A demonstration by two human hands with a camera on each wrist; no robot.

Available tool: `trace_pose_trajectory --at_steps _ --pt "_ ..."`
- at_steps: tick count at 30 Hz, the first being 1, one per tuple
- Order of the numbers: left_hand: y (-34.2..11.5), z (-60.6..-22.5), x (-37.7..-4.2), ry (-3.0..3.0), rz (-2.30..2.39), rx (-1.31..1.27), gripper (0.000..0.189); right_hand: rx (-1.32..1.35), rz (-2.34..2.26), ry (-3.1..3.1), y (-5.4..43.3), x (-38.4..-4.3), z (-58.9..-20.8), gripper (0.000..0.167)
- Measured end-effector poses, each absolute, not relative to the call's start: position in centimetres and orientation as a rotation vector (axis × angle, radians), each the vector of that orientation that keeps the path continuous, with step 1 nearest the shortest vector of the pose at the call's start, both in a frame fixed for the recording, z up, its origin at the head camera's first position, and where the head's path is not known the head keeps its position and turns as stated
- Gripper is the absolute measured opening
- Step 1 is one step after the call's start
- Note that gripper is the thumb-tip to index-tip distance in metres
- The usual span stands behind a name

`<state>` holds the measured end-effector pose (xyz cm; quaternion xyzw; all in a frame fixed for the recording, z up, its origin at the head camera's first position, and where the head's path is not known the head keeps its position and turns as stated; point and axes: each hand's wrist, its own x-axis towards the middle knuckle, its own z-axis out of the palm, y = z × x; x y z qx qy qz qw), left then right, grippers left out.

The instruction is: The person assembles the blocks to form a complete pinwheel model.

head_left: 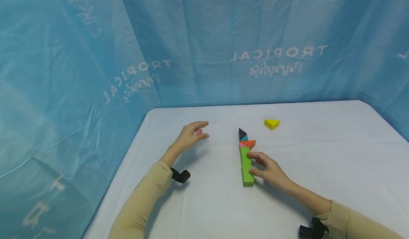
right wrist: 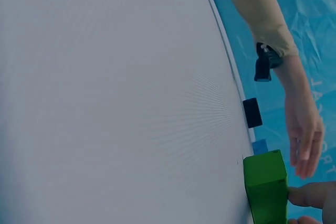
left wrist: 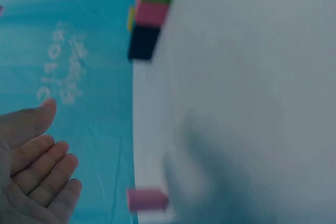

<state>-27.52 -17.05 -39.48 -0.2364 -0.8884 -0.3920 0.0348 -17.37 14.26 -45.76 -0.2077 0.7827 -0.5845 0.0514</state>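
My left hand (head_left: pixel 189 136) hovers over the left of the table, thumb and fingers apart with nothing between them. A pink block (left wrist: pixel 147 199) lies on the cloth, apart from that hand in the left wrist view; the head view shows it behind the gap of the fingers. My right hand (head_left: pixel 271 169) touches the right side of two green blocks (head_left: pixel 247 177) with forefinger and thumb spread. Those blocks lie end to end in a row. Beyond them come a small pink triangle (head_left: pixel 241 144), an orange triangle (head_left: pixel 250 144), a blue triangle (head_left: pixel 244 138) and a black triangle (head_left: pixel 241 134).
Toward the back right sits a yellow triangular block (head_left: pixel 272 124). White cloth covers the table (head_left: pixel 335 153). Blue printed curtains (head_left: pixel 204 47) hang along its back and sides. Each wrist carries a black camera mount, such as the left mount (head_left: pixel 180 175).
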Motion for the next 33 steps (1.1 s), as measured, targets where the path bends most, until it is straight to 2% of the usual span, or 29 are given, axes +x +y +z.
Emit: trace_pose_trajectory --at_steps 7,19,26,33 --pt "-20.1 -41.3 -29.8 -2.87 -1.049 -0.568 0.052 -0.634 -1.798 2.379 14.4 -17.1 -45.8 0.052" --pt "-20.3 -43.8 -30.3 -2.896 -1.162 -0.376 0.047 -0.64 -1.82 2.356 14.4 -17.2 -45.8 0.053" --pt "-20.3 -43.9 -30.2 -2.851 -1.127 -0.385 0.036 -0.676 -1.826 2.352 14.4 -17.4 -45.9 0.053" --pt "-19.7 -42.6 -30.3 -2.785 -1.112 -0.396 0.035 -0.683 -1.822 2.353 14.3 -17.5 -46.0 0.053"
